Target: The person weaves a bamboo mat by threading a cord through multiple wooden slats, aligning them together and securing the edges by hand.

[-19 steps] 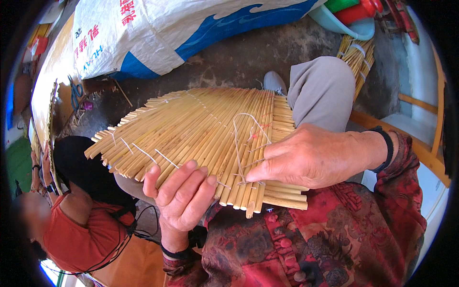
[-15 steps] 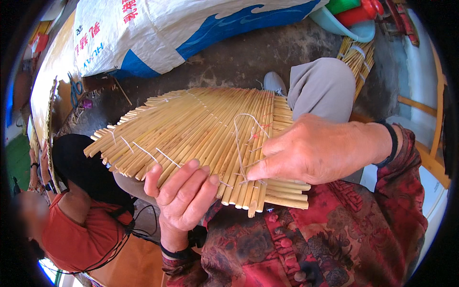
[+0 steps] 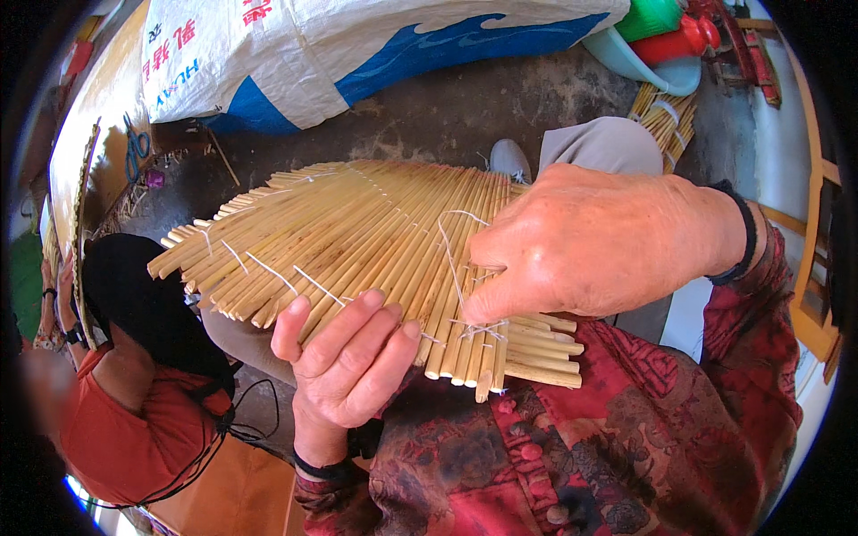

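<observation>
A fan-shaped mat of thin straw-coloured stalks [image 3: 357, 223] lies across my lap, stitched with rows of white thread. My left hand [image 3: 350, 357] grips its near edge, fingers curled over the top and the thumb hidden beneath. On the right side of the mat, my right hand [image 3: 590, 246] is closed with thumb and index finger pinched down near the stalk ends. A loop of white thread [image 3: 447, 246] runs from the stalks to those fingertips, and loose strands cross the stalks beside them. Whether a needle is also in the pinch is hidden.
A white and blue woven plastic sheet [image 3: 357, 54] spreads beyond the mat. At the far right stand a pale blue basin [image 3: 626, 62] and a bundle of stalks [image 3: 663, 121]. Blue-handled scissors [image 3: 136, 147] lie at the left. A person in an orange top [image 3: 134, 438] sits close on my left.
My right hand has risen slightly, its wrist lifting, with the fingertips still by the stalk ends. More white strands show beneath them. My left hand keeps its grip on the mat.
</observation>
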Demonstrator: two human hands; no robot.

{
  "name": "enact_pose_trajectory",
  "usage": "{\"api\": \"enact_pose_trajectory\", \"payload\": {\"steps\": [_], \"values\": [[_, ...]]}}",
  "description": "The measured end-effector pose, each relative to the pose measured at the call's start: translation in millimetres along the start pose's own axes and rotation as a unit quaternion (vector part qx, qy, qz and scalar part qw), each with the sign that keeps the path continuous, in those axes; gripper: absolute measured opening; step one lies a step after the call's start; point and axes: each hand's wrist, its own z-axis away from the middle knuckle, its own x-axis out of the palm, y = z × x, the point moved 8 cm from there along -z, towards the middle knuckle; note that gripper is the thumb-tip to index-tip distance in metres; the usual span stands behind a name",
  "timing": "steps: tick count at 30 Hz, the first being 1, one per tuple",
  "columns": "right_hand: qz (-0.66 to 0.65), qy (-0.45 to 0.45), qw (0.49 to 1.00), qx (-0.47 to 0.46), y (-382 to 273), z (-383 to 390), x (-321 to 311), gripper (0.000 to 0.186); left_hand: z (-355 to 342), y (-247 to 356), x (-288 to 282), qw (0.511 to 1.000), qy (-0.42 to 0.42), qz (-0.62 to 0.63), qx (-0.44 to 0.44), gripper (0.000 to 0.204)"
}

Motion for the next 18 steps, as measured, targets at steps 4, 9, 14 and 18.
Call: {"api": "enact_pose_trajectory", "payload": {"steps": [4,9,14,18], "values": [[0.006,0.029,1.0,-0.001,-3,4,-4,0.028,-1,1,0,1.0,0.003,0.004,0.004,0.014],[0.052,0.017,0.999,0.001,-7,5,-4,0.026,-5,4,0,1.0,0.0,0.008,-0.008,0.014],[0.089,0.024,0.994,-0.064,-16,-2,-11,0.025,-12,3,-1,1.0,0.008,0.019,0.023,0.019],[0.103,-0.015,0.991,-0.079,-19,-11,-16,0.024,-22,-4,-3,0.997,0.014,0.046,0.057,0.023]]}}
